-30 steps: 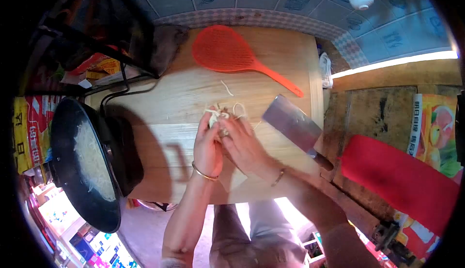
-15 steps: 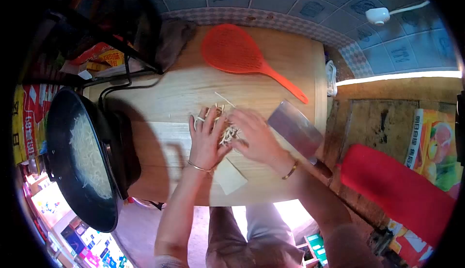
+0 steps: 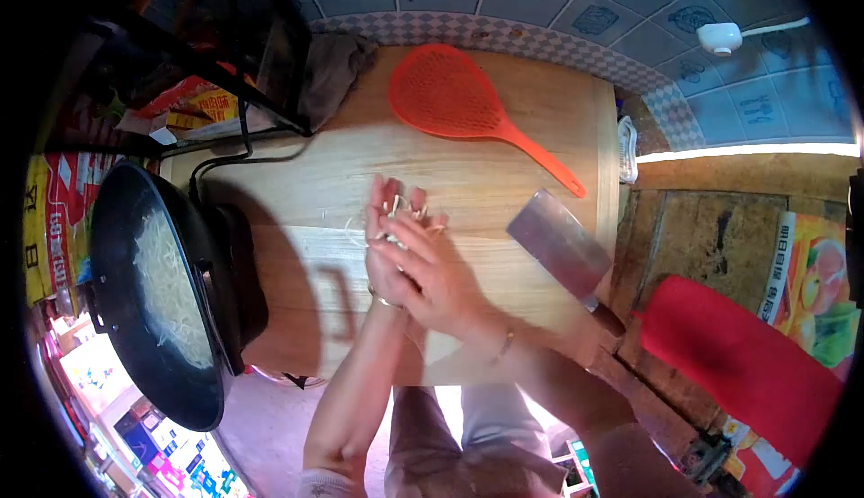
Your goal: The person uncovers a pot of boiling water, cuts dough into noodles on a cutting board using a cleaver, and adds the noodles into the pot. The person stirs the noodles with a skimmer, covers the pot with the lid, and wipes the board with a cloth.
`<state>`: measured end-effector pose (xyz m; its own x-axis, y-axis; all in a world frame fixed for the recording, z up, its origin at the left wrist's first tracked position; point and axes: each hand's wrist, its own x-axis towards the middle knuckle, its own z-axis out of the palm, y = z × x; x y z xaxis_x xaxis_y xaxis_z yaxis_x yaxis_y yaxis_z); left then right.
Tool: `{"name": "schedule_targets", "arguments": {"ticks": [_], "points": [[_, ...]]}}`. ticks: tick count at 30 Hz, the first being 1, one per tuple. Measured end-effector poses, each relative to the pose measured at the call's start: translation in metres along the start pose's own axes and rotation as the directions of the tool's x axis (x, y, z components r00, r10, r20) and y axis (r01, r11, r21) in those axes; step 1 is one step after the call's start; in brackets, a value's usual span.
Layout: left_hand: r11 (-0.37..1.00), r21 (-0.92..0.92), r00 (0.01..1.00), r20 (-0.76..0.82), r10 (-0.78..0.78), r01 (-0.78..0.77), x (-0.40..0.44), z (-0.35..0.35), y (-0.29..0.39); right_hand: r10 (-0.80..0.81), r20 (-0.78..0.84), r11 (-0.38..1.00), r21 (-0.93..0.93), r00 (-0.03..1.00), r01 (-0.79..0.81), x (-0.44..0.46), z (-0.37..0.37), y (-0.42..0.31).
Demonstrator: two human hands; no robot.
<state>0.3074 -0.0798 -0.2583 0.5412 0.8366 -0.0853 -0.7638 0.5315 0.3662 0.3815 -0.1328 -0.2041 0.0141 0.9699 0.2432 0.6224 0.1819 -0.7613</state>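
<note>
Holding pale strips (image 3: 394, 210), hands (image 3: 434, 280) meet; packaging (image 3: 815, 282) apparently reads 明日自提.

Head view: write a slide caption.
Left hand and right hand hold pale strips over a wooden surface, between black wok and cleaver.

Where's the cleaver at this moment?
In the head view, the cleaver lies near the right edge of the wooden work surface, just below the handle of the orange strainer and to the right of the right hand.
</note>
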Motion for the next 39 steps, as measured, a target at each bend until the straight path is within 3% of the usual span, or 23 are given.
{"name": "schedule_targets", "arguments": {"ticks": [1, 2, 3, 4, 6, 7, 8, 10, 12, 15, 17, 18, 20, 22, 24, 26, 28, 29, 30, 32, 34, 37, 39], "points": [[0.997, -0.053, 0.998, -0.023, -0.062, 0.060, -0.008, 0.011, -0.002, 0.085, -0.039, 0.996, 0.009, 0.996, -0.085, 0.007, -0.005, 0.009], [0.962, 0.178, 0.904, -0.410, -0.120, 0.209, -0.026, 0.047, -0.006, 0.169, -0.079, 0.986, 0.021, 0.982, -0.167, 0.020, -0.010, 0.023], [0.949, 0.211, 0.905, -0.405, -0.133, 0.234, -0.029, 0.054, -0.007, 0.348, -0.185, 0.899, 0.344, 0.919, -0.271, 0.032, -0.005, 0.027], [0.949, 0.211, 0.906, -0.402, -0.134, 0.234, -0.026, 0.054, -0.002, 0.350, -0.172, 0.904, 0.318, 0.921, -0.285, 0.031, -0.007, 0.025], [0.876, 0.445, 0.934, -0.358, -0.016, 0.185, -0.015, 0.050, 0.009, 0.270, -0.157, 0.957, 0.150, 0.950, -0.248, 0.012, -0.002, -0.009], [0.878, 0.442, 0.932, -0.362, -0.016, 0.187, -0.018, 0.054, 0.009, 0.145, -0.042, 0.979, -0.140, 0.989, -0.149, 0.006, -0.011, -0.016], [0.922, 0.316, 0.916, -0.392, -0.086, 0.222, -0.022, 0.060, 0.007, 0.148, -0.037, 0.979, -0.137, 0.988, -0.152, 0.004, -0.009, -0.007], [0.959, 0.064, 0.884, -0.408, -0.228, 0.277, -0.025, 0.071, 0.003, 0.344, -0.088, 0.925, 0.205, 0.935, -0.321, 0.015, -0.002, 0.025], [0.910, 0.294, 0.898, -0.411, -0.156, 0.293, -0.028, 0.087, -0.003, 0.501, -0.199, 0.836, 0.363, 0.842, -0.411, 0.021, 0.000, 0.040], [0.659, 0.610, 0.863, -0.490, -0.123, 0.440, -0.021, 0.044, 0.028, 0.363, -0.052, 0.911, 0.227, 0.930, -0.343, -0.001, -0.020, 0.038], [-0.035, 0.983, 0.980, -0.184, -0.071, 0.182, -0.016, 0.027, 0.053, 0.363, -0.197, 0.932, 0.087, 0.911, -0.352, -0.031, -0.026, 0.062], [-0.036, 0.982, 0.981, -0.186, -0.064, 0.184, -0.018, 0.025, 0.062, 0.358, -0.194, 0.933, 0.089, 0.913, -0.347, -0.039, -0.031, 0.058], [-0.646, 0.737, 0.959, 0.014, -0.283, -0.201, -0.022, 0.022, 0.076, 0.257, 0.159, 0.860, -0.488, 0.953, -0.150, -0.055, -0.038, 0.044], [-0.669, 0.683, 0.943, 0.087, -0.321, -0.291, -0.015, 0.005, 0.072, 0.226, 0.316, 0.862, -0.506, 0.922, -0.038, -0.048, -0.033, 0.044], [-0.616, 0.739, 0.962, 0.213, -0.170, -0.273, 0.002, -0.009, 0.063, 0.197, 0.059, 0.857, -0.495, 0.979, -0.142, -0.025, -0.017, 0.058], [-0.544, 0.794, 0.962, 0.207, -0.179, -0.272, 0.017, -0.022, 0.046, 0.281, 0.073, 0.873, -0.435, 0.957, -0.223, 0.007, -0.001, 0.061], [0.001, 0.965, 0.965, 0.261, 0.031, -0.261, 0.020, -0.020, 0.022, 0.231, -0.057, 0.973, 0.031, 0.971, -0.230, 0.024, 0.019, 0.060], [0.004, 0.966, 0.966, 0.258, 0.029, -0.258, 0.019, -0.017, 0.019, 0.236, -0.056, 0.972, 0.030, 0.970, -0.234, 0.025, 0.025, 0.051], [0.389, 0.914, 0.984, 0.057, 0.169, -0.119, 0.022, -0.011, 0.017, 0.222, -0.068, 0.974, 0.060, 0.973, -0.218, 0.024, 0.026, 0.037], [0.941, 0.338, 0.898, -0.412, 0.155, -0.008, 0.028, 0.003, 0.016, 0.068, -0.036, 0.998, 0.001, 0.997, -0.068, 0.010, 0.031, 0.020], [0.957, 0.287, 0.895, -0.412, 0.169, -0.049, 0.013, 0.025, 0.018, -0.005, 0.013, 0.999, -0.039, 1.000, 0.006, 0.010, 0.020, 0.022], [0.794, 0.572, 0.957, -0.285, -0.044, 0.207, -0.023, 0.045, 0.003, 0.439, -0.201, 0.879, 0.299, 0.876, -0.372, 0.032, 0.009, 0.043], [0.881, 0.437, 0.939, -0.342, -0.024, 0.182, -0.015, 0.046, 0.013, 0.286, -0.165, 0.935, 0.262, 0.944, -0.238, 0.016, 0.015, 0.015]]}}
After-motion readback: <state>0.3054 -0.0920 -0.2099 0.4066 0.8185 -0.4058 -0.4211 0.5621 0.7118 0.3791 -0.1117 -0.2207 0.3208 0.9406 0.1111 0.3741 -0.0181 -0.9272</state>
